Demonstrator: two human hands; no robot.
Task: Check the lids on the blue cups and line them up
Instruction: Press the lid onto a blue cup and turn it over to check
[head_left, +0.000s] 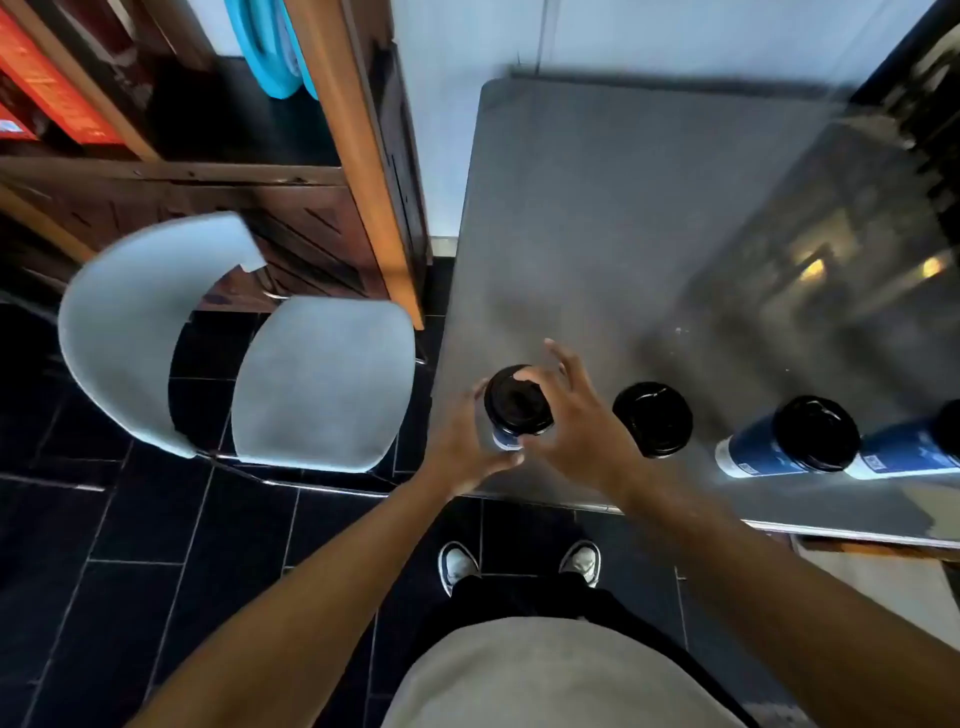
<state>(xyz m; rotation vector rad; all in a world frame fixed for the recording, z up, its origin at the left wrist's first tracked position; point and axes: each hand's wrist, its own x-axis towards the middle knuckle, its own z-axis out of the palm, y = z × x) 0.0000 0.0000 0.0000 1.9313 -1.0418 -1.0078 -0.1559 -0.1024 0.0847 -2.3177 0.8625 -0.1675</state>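
Several blue cups with black lids stand in a row along the near edge of a steel table (597, 218). My left hand (462, 457) wraps the body of the leftmost cup (506, 441) from the left. My right hand (571, 421) rests its thumb and fingers on that cup's black lid (517, 400), the other fingers spread. A second cup (653, 420) stands just right of my right hand, seen from straight above. A third cup (769, 452) and a fourth (904, 454) follow further right, the fourth cut off by the frame edge.
A pale grey chair (317, 384) stands left of the table on a dark tiled floor. A wooden shelf unit (332, 171) rises behind the chair. The table's near edge (779, 527) runs just above my shoes.
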